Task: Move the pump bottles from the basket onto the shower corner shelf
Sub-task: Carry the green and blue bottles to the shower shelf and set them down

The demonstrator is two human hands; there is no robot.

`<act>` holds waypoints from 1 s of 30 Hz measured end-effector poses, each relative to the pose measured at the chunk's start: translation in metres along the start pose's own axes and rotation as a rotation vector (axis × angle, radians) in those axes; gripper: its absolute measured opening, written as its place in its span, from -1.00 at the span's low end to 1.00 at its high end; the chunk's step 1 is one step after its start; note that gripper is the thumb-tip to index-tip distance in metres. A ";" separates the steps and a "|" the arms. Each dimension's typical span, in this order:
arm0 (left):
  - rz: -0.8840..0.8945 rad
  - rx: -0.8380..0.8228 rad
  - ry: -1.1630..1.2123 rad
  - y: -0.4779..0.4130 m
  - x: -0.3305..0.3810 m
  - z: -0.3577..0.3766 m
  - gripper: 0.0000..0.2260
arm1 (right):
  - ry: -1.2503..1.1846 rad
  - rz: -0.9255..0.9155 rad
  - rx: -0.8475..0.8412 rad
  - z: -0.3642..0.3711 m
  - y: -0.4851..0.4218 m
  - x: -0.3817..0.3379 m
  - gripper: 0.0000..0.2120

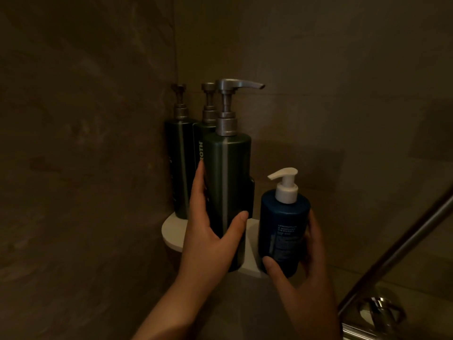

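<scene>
Bottles sit at the centre of this moment. A tall dark-green pump bottle with a grey metal pump head (228, 182) stands upright at the front edge of the white rounded corner shelf (171, 231). The left hand (208, 229) wraps its grip round the lower body, thumb in front and fingers behind, probably to steady a top-heavy bottle whose base lies so near the lip. Whether the base is fully down I cannot tell.

Just to its right, the right hand (304, 256) curls its grip round a short blue pump bottle with a white pump (283, 229). It holds the bottle upright at the shelf's right front corner, apparently not yet set down.

Two more dark-green pump bottles (180, 168) fill the back of the shelf close against the brown stone walls (85, 143), so the only bare surface is a narrow strip at the front and right. The blue bottle likely needs the tall one nudged back or left first. Both pump spouts need clearance when turned.

A slanting metal rail (404, 241) and a chrome fitting (377, 312) crowd the lower right. The basket is out of sight.
</scene>
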State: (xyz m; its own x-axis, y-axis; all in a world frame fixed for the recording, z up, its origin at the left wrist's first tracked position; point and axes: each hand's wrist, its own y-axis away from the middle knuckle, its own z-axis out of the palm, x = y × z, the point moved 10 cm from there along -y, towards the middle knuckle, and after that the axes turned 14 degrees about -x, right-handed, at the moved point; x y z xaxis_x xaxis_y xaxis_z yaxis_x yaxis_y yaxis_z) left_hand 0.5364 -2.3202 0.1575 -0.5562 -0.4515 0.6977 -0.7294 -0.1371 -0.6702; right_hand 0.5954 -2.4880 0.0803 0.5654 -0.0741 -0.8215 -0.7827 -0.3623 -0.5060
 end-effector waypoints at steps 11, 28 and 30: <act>-0.049 -0.030 -0.211 0.024 -0.015 0.020 -0.32 | 0.136 -0.069 0.069 -0.010 0.004 -0.014 -0.03; -0.006 -0.066 -0.577 0.047 -0.011 0.025 -0.40 | 0.521 -0.220 0.251 -0.009 0.024 -0.044 -0.50; -0.011 -0.103 -0.556 0.045 -0.013 0.028 -0.46 | 0.525 -0.196 0.233 -0.009 0.021 -0.041 -0.51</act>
State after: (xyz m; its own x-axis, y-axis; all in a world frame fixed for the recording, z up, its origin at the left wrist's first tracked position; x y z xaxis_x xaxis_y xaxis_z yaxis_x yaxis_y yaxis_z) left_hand 0.5215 -2.3451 0.1116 -0.2751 -0.8508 0.4476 -0.7845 -0.0704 -0.6161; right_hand 0.5578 -2.5007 0.1059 0.7114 -0.4962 -0.4976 -0.6536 -0.2069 -0.7280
